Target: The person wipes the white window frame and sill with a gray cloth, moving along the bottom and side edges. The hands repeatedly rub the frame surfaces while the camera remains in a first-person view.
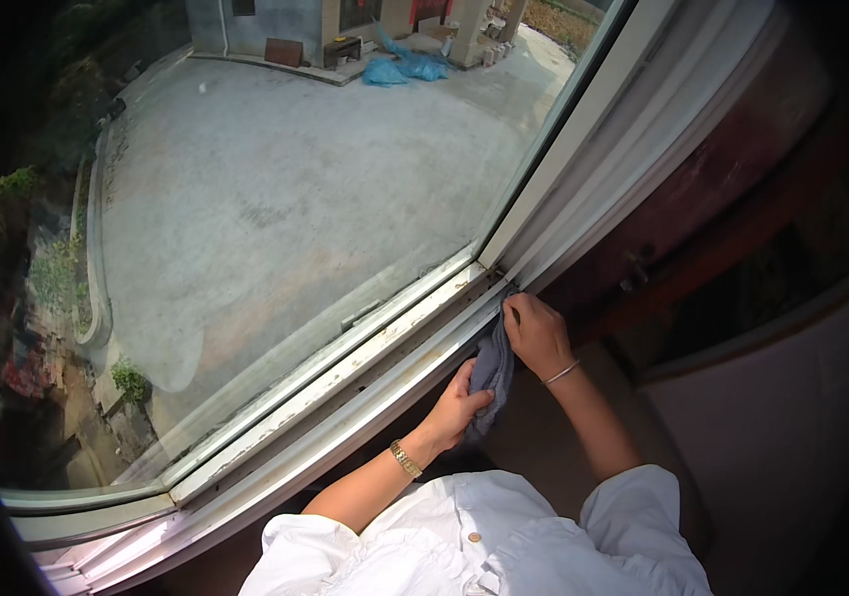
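Note:
A grey-blue cloth (494,372) hangs bunched between my two hands at the inner edge of a white window frame. My left hand (456,408) grips its middle, the thumb lying across the fabric. Higher up, my right hand (536,331) pinches the cloth's upper end by the corner of the frame, fingers curled inward. That end touches or lies very near the window track (424,354); the exact contact is hidden by my fingers. Dirt and flaking specks mark the sill ledge (342,372) beside the track.
The glass pane (305,208) stands beyond the sill, with a concrete yard and blue plastic sheeting (404,67) outside. White upright frame profiles (618,141) rise at the right. Behind them is a dark red door (722,171) with a metal handle (634,279).

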A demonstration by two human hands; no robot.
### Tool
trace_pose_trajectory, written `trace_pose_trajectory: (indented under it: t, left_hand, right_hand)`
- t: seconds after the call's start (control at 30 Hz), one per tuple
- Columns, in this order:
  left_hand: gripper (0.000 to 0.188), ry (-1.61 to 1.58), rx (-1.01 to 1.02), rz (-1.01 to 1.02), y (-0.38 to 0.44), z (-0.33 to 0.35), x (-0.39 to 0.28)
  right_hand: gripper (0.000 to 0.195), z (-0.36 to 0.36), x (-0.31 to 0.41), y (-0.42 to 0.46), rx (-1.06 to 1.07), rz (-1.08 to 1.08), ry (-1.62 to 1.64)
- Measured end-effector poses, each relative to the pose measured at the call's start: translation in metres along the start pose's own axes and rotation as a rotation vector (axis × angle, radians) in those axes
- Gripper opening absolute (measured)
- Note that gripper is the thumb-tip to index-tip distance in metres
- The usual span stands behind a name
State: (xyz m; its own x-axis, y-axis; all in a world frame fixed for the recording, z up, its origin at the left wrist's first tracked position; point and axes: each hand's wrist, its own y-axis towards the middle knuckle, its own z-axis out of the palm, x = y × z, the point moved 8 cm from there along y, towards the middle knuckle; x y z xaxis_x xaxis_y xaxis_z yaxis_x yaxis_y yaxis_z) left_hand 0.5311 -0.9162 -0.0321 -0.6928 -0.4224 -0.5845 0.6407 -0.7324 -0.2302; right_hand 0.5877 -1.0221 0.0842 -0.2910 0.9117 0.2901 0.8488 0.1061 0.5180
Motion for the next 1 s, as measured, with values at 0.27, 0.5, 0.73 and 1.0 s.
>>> trace_pose_trajectory:
  t: [0.27, 0.5, 0.73, 1.0]
  left_hand:
    - [0.056, 0.103, 0.032, -0.003, -0.009, -0.004, 0.027]
    - [0.056, 0.003, -0.024, 0.029, 0.012, 0.001, 0.007]
    - [0.053, 0.052, -0.006, 0.054, 0.005, -0.008, 0.016]
    - [0.054, 0.006, 0.028, 0.086, 0.018, 0.007, 0.004]
  right_hand:
    - [0.010, 0.000, 0.008, -0.021, -0.011, 0.102, 0.321]
    - [0.009, 0.010, 0.000, -0.010, -0.032, 0.030, -0.199]
    - [0.013, -0.009, -0.024, 0.010, -0.010, 0.282, 0.136]
    - [0.011, 0.014, -0.026, 0.021, 0.064, 0.237, -0.126]
